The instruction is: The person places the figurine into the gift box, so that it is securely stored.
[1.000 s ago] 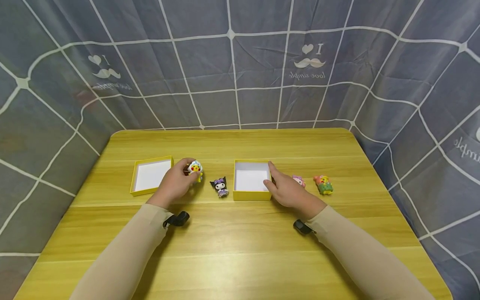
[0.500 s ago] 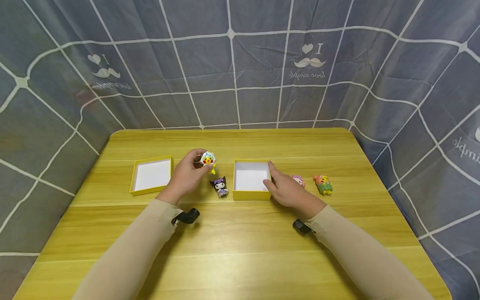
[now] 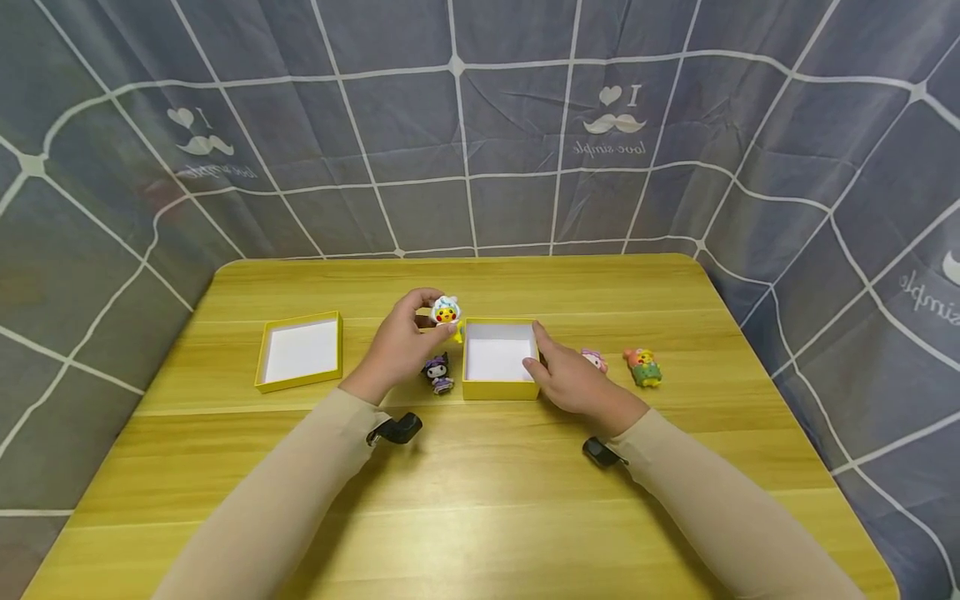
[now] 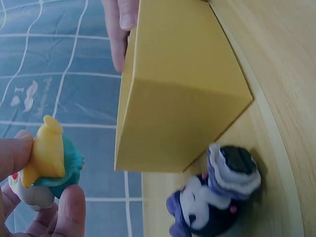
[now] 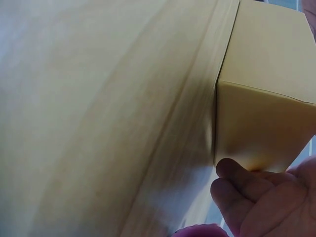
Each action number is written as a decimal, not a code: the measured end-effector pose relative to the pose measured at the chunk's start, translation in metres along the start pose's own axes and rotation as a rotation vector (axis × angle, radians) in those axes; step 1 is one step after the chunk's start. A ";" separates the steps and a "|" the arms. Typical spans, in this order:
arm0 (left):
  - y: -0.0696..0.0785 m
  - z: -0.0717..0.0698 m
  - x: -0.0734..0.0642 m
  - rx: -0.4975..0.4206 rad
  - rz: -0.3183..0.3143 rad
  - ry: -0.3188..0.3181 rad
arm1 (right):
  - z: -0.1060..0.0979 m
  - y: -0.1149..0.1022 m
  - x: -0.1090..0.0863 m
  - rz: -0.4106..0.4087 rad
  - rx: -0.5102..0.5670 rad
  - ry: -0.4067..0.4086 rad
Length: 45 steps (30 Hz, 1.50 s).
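Note:
My left hand [image 3: 405, 342] pinches a Pikachu figurine [image 3: 446, 312] with a white hood, raised beside the left rim of a yellow open-topped box [image 3: 501, 390]. In the left wrist view, the figurine's yellow legs and teal back [image 4: 73, 160] show between thumb and fingers. My right hand [image 3: 573, 379] grips the box's right wall, thumb over the rim, other fingers along the outside. The box's white inside holds nothing visible. On the table just left of the box lies a black-and-purple Kuromi figurine [image 3: 438, 375], partly covered by my left hand in the head view.
A shallow yellow lid [image 3: 300, 352], white inside, lies at the left. To the right are a pink figurine [image 3: 595, 359], partly hidden by my right hand, and a Pikachu figurine in green and pink [image 3: 643, 367]. A grey checked curtain [image 3: 510, 125] surrounds the wooden table [image 3: 480, 492].
My left hand has lifted the white-hooded Pikachu figurine and carried it right, past the Kuromi figurine to the box's left rim. My right hand stays on the box.

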State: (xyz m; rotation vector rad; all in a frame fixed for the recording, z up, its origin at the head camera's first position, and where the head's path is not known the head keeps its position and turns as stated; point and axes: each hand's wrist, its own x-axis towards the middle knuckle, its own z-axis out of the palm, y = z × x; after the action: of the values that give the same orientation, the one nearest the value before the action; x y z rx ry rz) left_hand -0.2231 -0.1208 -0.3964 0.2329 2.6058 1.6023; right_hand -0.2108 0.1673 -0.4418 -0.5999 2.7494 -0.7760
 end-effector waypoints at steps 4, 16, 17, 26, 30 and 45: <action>0.003 0.007 0.003 0.014 0.014 -0.025 | 0.000 -0.001 0.001 0.004 -0.005 -0.002; 0.005 0.026 0.010 0.199 0.156 -0.116 | 0.001 -0.003 0.004 0.013 -0.017 -0.005; 0.005 0.027 0.011 0.226 0.172 -0.122 | 0.001 -0.003 0.004 0.014 -0.017 -0.005; -0.001 0.036 0.013 0.350 0.253 -0.167 | 0.002 -0.001 0.006 0.009 -0.031 0.005; -0.004 0.038 0.011 0.390 0.250 -0.191 | 0.002 -0.001 0.005 0.005 -0.032 0.002; -0.007 0.047 0.012 0.620 0.323 -0.216 | 0.001 -0.001 0.003 0.012 -0.023 -0.003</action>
State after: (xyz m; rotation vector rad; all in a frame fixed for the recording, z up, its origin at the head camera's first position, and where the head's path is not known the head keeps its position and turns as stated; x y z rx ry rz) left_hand -0.2286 -0.0807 -0.4236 0.8425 2.9032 0.7070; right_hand -0.2128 0.1652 -0.4426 -0.5878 2.7602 -0.7412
